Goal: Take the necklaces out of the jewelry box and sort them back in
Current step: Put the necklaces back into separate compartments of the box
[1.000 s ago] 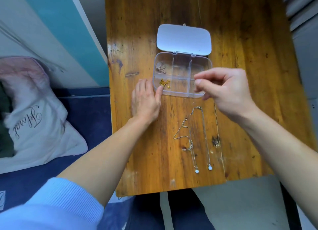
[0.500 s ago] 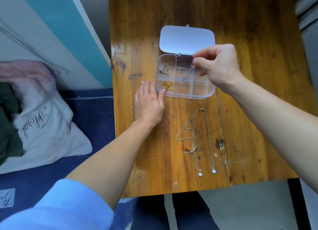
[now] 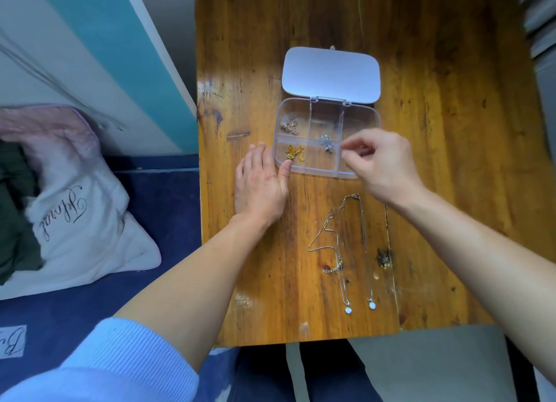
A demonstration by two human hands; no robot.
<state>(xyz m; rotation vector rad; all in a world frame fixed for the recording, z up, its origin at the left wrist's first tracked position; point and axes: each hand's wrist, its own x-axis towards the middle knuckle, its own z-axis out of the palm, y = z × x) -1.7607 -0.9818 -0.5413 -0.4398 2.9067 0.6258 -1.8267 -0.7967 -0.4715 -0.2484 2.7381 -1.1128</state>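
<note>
The clear jewelry box [image 3: 361,114] stands open on the wooden table [image 3: 436,131], its white lid [image 3: 331,75] folded back. A rose-gold necklace [image 3: 289,124] lies in the back left compartment and a gold one [image 3: 294,152] in the front left. A silver necklace [image 3: 326,141] is bunched over the middle divider. My right hand [image 3: 382,164] hovers over the box's right front, fingertips pinched just right of that silver chain, with nothing visible between them. My left hand [image 3: 258,188] lies flat on the table, thumb against the box's front left corner. Two thin silver pendant necklaces [image 3: 362,236] stretch out below the box.
The table's left edge borders a blue bed with a white and pink pillow [image 3: 75,209]. A teal and white wall panel [image 3: 120,55] runs along the table's upper left. The table's front edge is near my legs, and a dark knot [image 3: 384,258] marks the wood.
My right hand carried a silver chain over the box and lowered it; the chain now lies bunched in the middle compartments and the hand has drawn back toward the front right. My left hand stayed put.
</note>
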